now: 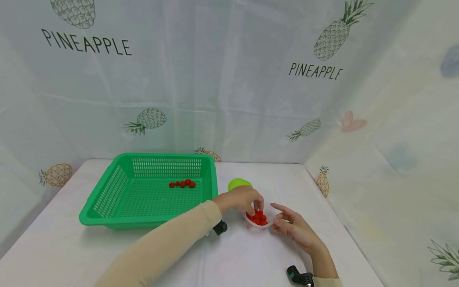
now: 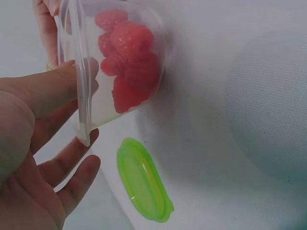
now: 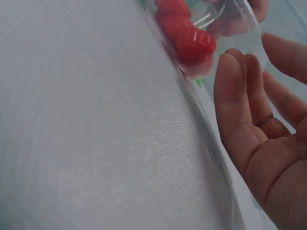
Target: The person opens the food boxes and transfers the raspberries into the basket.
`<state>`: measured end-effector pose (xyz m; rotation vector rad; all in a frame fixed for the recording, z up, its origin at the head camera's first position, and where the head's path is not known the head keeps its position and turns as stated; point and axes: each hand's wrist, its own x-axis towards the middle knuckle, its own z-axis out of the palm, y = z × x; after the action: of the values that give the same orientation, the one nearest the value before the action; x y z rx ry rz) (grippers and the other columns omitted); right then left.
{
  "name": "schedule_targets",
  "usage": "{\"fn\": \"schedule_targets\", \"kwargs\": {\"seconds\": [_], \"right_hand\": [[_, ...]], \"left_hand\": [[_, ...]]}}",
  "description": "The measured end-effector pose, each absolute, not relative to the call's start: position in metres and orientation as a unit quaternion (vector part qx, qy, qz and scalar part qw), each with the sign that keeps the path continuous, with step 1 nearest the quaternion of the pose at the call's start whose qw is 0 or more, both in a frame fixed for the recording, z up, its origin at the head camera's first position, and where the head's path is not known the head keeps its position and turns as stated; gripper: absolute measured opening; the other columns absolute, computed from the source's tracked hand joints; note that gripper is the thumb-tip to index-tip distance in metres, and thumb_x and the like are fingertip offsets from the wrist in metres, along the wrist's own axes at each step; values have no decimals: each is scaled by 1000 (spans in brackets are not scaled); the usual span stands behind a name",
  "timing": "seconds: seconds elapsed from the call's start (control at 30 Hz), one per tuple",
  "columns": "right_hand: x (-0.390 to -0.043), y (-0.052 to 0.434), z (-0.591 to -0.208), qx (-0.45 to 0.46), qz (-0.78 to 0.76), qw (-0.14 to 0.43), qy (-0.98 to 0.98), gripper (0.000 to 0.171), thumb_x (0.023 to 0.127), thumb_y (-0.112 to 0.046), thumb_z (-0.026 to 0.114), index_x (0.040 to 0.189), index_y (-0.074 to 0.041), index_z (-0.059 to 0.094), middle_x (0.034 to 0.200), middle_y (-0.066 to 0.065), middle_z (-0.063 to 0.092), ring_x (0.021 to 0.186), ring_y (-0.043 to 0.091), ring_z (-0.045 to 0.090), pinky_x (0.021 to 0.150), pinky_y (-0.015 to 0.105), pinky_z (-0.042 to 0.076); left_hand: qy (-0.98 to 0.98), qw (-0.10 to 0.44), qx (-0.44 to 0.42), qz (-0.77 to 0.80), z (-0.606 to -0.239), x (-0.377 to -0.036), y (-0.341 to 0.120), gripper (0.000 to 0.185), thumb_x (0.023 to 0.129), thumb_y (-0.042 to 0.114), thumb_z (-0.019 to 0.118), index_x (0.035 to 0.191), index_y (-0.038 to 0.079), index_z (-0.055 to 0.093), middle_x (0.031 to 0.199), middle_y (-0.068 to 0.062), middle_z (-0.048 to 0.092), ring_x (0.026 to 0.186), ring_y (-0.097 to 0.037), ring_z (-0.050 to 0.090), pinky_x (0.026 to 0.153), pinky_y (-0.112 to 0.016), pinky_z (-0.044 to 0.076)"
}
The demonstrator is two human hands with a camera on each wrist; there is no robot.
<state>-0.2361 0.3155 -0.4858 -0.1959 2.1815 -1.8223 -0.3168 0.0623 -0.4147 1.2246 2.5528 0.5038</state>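
A clear plastic container [image 2: 110, 112] stands on the white cloth with several red raspberries [image 2: 132, 43] heaped inside it. My left hand [image 1: 245, 198] reaches over it from the left. In the left wrist view, one digit of that hand dips past the rim while other fingers spread loosely beside it, with no raspberry between them. To the container's right is my right hand [image 1: 295, 229], its fingers loosely bent. Its fingertips [image 3: 230, 72] come right up to the container wall in the right wrist view. A bright green lid [image 2: 144, 179] lies behind the container.
A large green basket [image 1: 143, 221] stands to the left, with a short row of several red raspberries [image 1: 183, 183] on its floor. White curtains printed with pineapples hang behind and to the right of the table [image 1: 236, 263].
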Motion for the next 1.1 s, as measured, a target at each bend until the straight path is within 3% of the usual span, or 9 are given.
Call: {"fn": "schedule_targets", "kwargs": {"seconds": [0.2,1.1], "right_hand": [[-236,317,-486,-65,-635,148,755,68,106,-16,66,164,-3,34,112,12,59,103,28,72,96,34,60],[-236,315,-486,-75,-639,148,751,69,106,-15,66,164,-1,32,110,11,59,103,27,73,95,34,61]], "left_hand": [[887,137,412,156,-416,-315,66,19,93,9,80,104,24,80,99,13,73,94,-5,60,80,-22,51],[884,89,457,47,-419,-315,77,18,94,9,79,105,23,83,92,14,71,87,-2,58,75,-16,47]]}}
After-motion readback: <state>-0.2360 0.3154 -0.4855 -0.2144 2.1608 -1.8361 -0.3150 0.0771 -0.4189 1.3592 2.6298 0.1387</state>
